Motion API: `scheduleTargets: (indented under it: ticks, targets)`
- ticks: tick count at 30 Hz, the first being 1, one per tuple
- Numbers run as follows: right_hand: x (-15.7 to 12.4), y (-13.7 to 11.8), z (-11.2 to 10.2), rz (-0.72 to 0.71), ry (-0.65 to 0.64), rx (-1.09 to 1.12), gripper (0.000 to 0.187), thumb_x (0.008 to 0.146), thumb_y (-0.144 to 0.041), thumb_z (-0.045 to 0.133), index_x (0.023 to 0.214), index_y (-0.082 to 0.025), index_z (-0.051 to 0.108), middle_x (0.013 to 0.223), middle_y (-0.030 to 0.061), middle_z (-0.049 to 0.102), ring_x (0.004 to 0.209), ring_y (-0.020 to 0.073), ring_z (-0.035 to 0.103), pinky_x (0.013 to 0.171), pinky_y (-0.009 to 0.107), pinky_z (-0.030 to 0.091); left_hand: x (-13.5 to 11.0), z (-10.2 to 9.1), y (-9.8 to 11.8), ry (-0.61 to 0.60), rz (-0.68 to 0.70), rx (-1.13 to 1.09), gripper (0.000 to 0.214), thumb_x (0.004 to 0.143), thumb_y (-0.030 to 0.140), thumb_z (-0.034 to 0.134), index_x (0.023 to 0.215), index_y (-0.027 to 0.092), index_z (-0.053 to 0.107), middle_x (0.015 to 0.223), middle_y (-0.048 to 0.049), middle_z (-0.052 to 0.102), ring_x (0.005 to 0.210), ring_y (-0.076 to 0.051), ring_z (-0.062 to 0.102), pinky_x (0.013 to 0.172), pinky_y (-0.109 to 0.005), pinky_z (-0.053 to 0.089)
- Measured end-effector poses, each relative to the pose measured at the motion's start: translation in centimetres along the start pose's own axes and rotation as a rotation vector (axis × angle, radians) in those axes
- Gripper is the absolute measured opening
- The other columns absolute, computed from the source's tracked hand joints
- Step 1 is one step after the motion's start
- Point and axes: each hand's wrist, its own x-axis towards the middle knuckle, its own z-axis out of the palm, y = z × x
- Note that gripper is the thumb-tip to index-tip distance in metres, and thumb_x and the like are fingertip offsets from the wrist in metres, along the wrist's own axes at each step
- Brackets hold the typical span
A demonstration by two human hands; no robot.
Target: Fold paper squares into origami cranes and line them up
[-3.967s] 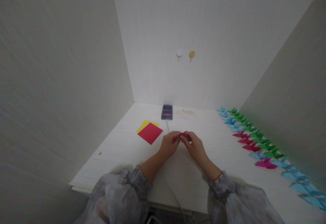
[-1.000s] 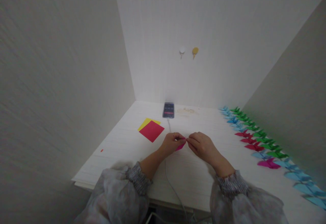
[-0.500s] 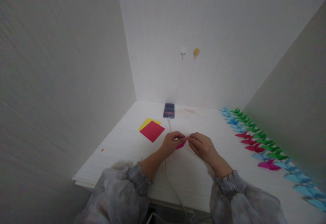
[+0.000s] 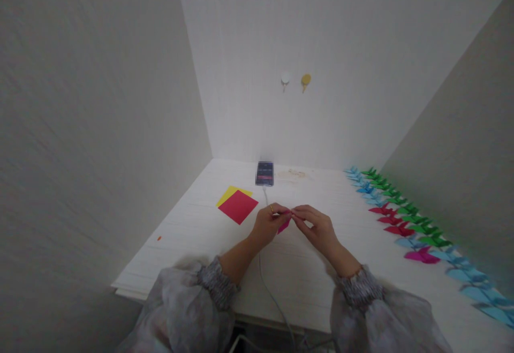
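Observation:
A small folded magenta paper piece point(image 4: 284, 225) is held just above the white table point(image 4: 193, 235). My left hand point(image 4: 268, 225) pinches its left end, a ring on one finger. My right hand point(image 4: 315, 226) pinches its right end with thumb and forefinger. The two hands meet fingertip to fingertip over the middle of the table. Most of the paper is hidden behind my fingers.
A red square sheet point(image 4: 238, 207) lies on a yellow sheet point(image 4: 227, 193) to the left. A phone point(image 4: 265, 173) with a cable point(image 4: 270, 288) sits at the back. Several folded paper figures, blue point(image 4: 474, 290), green point(image 4: 413, 222), red point(image 4: 395, 230) and magenta point(image 4: 420, 256), line the right wall.
Compared with four seconds ago, the magenta piece now hangs lower under my fingertips. Over the last second my hands have shifted slightly and kept their pinch.

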Motion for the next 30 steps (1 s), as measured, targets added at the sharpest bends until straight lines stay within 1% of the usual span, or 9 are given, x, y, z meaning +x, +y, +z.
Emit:
scheduleTargets:
  ticks: [4, 9, 13, 18, 25, 30]
  targets:
    - [0.23, -0.15, 0.22, 0.078, 0.041, 0.113, 0.011, 0.077, -0.023, 0.052, 0.081, -0.021, 0.063, 0.079, 0.0062, 0.063, 0.074, 0.0163, 0.059, 0.064, 0.030, 0.050, -0.07, -0.10, 0.03, -0.008, 0.073, 0.054, 0.019, 0.069, 0.032, 0.057, 0.070, 0.013, 0.058, 0.065, -0.0014, 0.054, 0.060, -0.009, 0.048, 0.058, -0.022, 0.040]
    - [0.26, -0.20, 0.12, 0.097, 0.045, 0.137, 0.012, 0.077, -0.024, 0.052, 0.080, -0.022, 0.064, 0.078, 0.0052, 0.064, 0.074, 0.0164, 0.059, 0.066, 0.030, 0.050, -0.07, -0.37, 0.10, -0.019, 0.164, 0.151, 0.017, 0.071, 0.031, 0.055, 0.072, 0.015, 0.060, 0.071, -0.0038, 0.056, 0.069, -0.012, 0.051, 0.065, -0.025, 0.041]
    - [0.23, -0.35, 0.10, 0.112, 0.023, 0.147, 0.013, 0.078, -0.024, 0.051, 0.081, -0.023, 0.064, 0.078, 0.0049, 0.063, 0.074, 0.0167, 0.059, 0.066, 0.030, 0.049, -0.02, -0.46, 0.29, 0.010, 0.222, 0.195, 0.015, 0.071, 0.030, 0.057, 0.072, 0.016, 0.061, 0.074, -0.0043, 0.058, 0.072, -0.013, 0.053, 0.068, -0.027, 0.042]
    - [0.33, -0.41, 0.18, 0.140, 0.017, 0.161, 0.012, 0.077, -0.025, 0.052, 0.077, -0.022, 0.064, 0.074, 0.0044, 0.062, 0.070, 0.0163, 0.058, 0.063, 0.029, 0.048, -0.06, -0.45, 0.41, 0.028, 0.262, 0.247, 0.012, 0.071, 0.027, 0.056, 0.071, 0.016, 0.062, 0.074, -0.0040, 0.058, 0.071, -0.013, 0.053, 0.068, -0.026, 0.042]
    - [0.41, -0.68, 0.22, 0.186, 0.030, 0.143, 0.012, 0.078, -0.026, 0.050, 0.070, -0.020, 0.059, 0.069, 0.0033, 0.058, 0.066, 0.0155, 0.055, 0.061, 0.028, 0.046, -0.18, -0.44, 0.51, 0.025, 0.241, 0.319, 0.013, 0.072, 0.028, 0.055, 0.071, 0.017, 0.062, 0.076, -0.0045, 0.058, 0.073, -0.013, 0.054, 0.069, -0.025, 0.042]
    - [0.37, -0.66, 0.45, 0.207, 0.050, 0.094, 0.013, 0.078, -0.024, 0.049, 0.068, -0.019, 0.056, 0.065, 0.0024, 0.056, 0.063, 0.0148, 0.053, 0.060, 0.027, 0.044, -0.15, -0.30, 0.64, 0.007, 0.276, 0.359, 0.014, 0.073, 0.028, 0.053, 0.072, 0.016, 0.060, 0.076, -0.0042, 0.057, 0.073, -0.013, 0.053, 0.070, -0.025, 0.041]
